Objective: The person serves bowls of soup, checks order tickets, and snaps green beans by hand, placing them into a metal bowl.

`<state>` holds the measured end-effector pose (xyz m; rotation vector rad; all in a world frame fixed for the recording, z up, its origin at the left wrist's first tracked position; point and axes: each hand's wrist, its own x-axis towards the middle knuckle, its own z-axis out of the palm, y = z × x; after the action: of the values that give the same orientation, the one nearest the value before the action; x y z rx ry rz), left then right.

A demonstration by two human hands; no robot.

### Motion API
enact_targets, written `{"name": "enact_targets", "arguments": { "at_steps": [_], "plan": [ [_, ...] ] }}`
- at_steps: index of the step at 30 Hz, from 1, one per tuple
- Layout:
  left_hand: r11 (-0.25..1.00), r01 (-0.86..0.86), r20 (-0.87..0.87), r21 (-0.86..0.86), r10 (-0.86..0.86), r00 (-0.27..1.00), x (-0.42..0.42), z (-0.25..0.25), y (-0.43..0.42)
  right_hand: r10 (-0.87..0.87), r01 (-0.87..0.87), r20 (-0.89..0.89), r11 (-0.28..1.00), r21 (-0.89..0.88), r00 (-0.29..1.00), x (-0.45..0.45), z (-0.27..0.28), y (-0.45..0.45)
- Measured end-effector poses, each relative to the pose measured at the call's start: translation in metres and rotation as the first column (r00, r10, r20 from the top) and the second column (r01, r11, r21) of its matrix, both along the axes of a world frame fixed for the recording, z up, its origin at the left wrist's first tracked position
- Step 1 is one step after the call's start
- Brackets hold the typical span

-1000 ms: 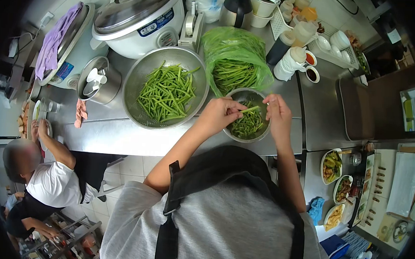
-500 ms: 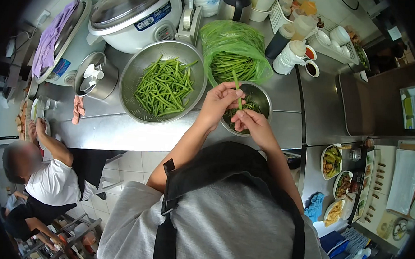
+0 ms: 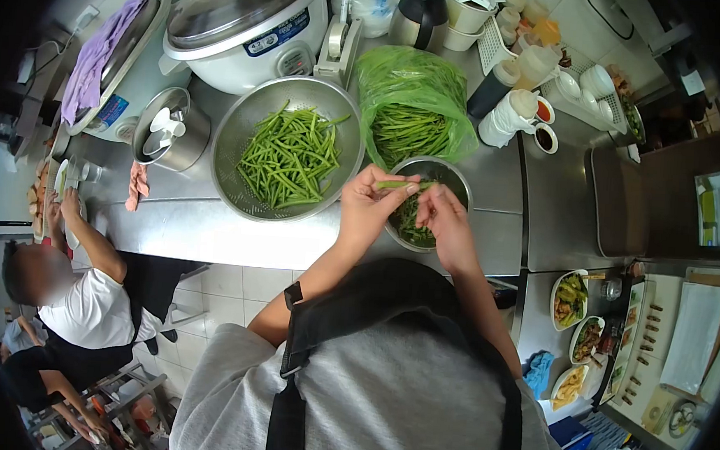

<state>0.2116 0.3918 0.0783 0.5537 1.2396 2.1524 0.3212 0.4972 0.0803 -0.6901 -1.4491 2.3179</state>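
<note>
Between my two hands, a green bean (image 3: 395,183) lies nearly level above a small steel bowl (image 3: 464,190). My left hand (image 3: 369,205) pinches it with thumb and fingers. At the bean's right end, the fingertips of my right hand (image 3: 445,218) are closed on it. Dark green scraps (image 3: 412,220) lie inside the bowl. Just behind the bowl, a green plastic bag (image 3: 410,71) gapes, full of long green beans (image 3: 411,133). To the left, a large steel colander (image 3: 224,180) holds a heap of short bean pieces (image 3: 290,155).
Rice cookers (image 3: 248,32) and a steel pot (image 3: 192,136) stand at the back left. Sauce bottles (image 3: 501,81) and small sauce bowls (image 3: 546,139) are behind on the right. A co-worker (image 3: 83,299) is at the far left. Filled dishes (image 3: 570,300) line the right counter.
The bean has swung from upright to nearly level. My right hand has risen to the bean's right end. The whole view has shifted slightly.
</note>
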Motion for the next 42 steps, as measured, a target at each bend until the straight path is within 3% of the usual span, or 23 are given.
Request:
{"name": "enact_targets", "arguments": {
  "at_steps": [4,7,11,13,14,15,17,18,20,21,23,24,26,29,30,33,35,37,39,40,42],
  "plan": [
    [0.973,-0.133,-0.307,-0.187,0.071,0.949,-0.009,0.014,-0.005,0.122,-0.183,0.176,0.903,0.389,0.977,-0.004,0.014,-0.005],
    [0.944,-0.188,-0.484,-0.272,0.035,0.874,-0.016,0.019,-0.006,0.123,-0.166,0.13,0.895,0.413,0.984,-0.007,0.022,-0.008],
    [0.886,-0.323,-0.563,-0.333,0.087,0.822,-0.035,0.025,-0.013,0.064,-0.061,-0.001,0.962,0.265,0.998,-0.005,0.027,0.007],
    [0.768,-0.423,-0.634,-0.482,0.028,0.773,-0.063,0.023,-0.028,0.125,-0.112,-0.058,0.977,0.18,0.99,0.002,0.027,0.021],
    [0.698,-0.445,-0.638,-0.56,-0.022,0.77,-0.08,0.022,-0.037,0.312,-0.296,-0.009,0.911,0.288,0.95,0.005,0.021,0.034],
    [0.564,-0.497,-0.662,-0.659,-0.121,0.74,-0.094,0.022,-0.045,0.333,-0.328,0.08,0.807,0.492,0.939,0.006,0.017,0.036],
    [0.432,-0.766,-0.879,-0.476,-0.25,0.405,-0.11,0.023,-0.054,0.308,-0.385,0.262,0.466,0.796,0.915,0.01,0.013,0.035],
    [0.478,-0.739,-0.879,-0.474,-0.209,0.428,-0.114,0.024,-0.05,0.218,-0.413,0.355,0.358,0.838,0.909,0.011,0.014,0.037],
    [0.566,-0.681,-0.867,-0.464,-0.132,0.481,-0.109,0.045,-0.032,0.204,-0.347,0.281,0.519,0.781,0.938,-0.003,0.018,0.045],
    [0.689,-0.626,-0.903,-0.366,-0.1,0.418,-0.106,0.044,-0.019,0.193,-0.314,0.248,0.594,0.74,0.949,-0.012,0.019,0.051],
    [0.813,-0.393,-0.87,-0.429,-0.255,0.422,-0.096,0.052,0.008,0.142,-0.288,0.258,0.628,0.723,0.956,-0.036,0.009,0.072],
    [0.819,-0.357,-0.865,-0.45,-0.3,0.401,-0.099,0.048,0.021,0.136,-0.255,0.22,0.636,0.729,0.966,-0.049,-0.005,0.087],
    [0.824,-0.286,-0.853,-0.49,-0.386,0.351,-0.11,0.037,0.043,0.005,-0.232,0.264,0.494,0.838,0.964,-0.071,-0.012,0.11],
    [0.863,-0.249,-0.816,-0.439,-0.267,0.514,-0.129,0.047,0.037,-0.101,-0.258,0.296,0.284,0.923,0.95,-0.084,-0.01,0.134],
    [0.841,-0.265,-0.773,-0.471,-0.249,0.583,-0.133,0.056,0.028,-0.108,-0.25,0.287,0.268,0.931,0.952,-0.088,-0.011,0.14],
    [0.719,-0.344,-0.753,-0.604,-0.373,0.542,-0.151,0.05,-0.004,-0.129,-0.218,0.247,0.203,0.955,0.961,-0.099,-0.018,0.16],
    [0.614,-0.33,-0.667,-0.717,-0.465,0.582,-0.158,0.035,-0.027,-0.137,-0.191,0.211,0.142,0.971,0.968,-0.108,-0.032,0.169],
    [0.555,-0.313,-0.612,-0.77,-0.507,0.607,-0.164,0.017,-0.047,-0.166,-0.269,0.284,0.111,0.957,0.944,-0.116,-0.036,0.173],
    [0.524,-0.346,-0.596,-0.778,-0.443,0.67,-0.164,0.014,-0.067,-0.182,-0.346,0.367,0.136,0.928,0.912,-0.119,-0.021,0.167],
    [0.504,-0.377,-0.601,-0.777,-0.418,0.681,-0.166,0.011,-0.077,-0.185,-0.315,0.328,0.096,0.944,0.927,-0.119,-0.022,0.166],
    [0.468,-0.449,-0.624,-0.761,-0.34,0.704,-0.173,-0.001,-0.1,-0.233,-0.333,0.367,0.172,0.927,0.901,-0.114,-0.018,0.162]
  ]
}}
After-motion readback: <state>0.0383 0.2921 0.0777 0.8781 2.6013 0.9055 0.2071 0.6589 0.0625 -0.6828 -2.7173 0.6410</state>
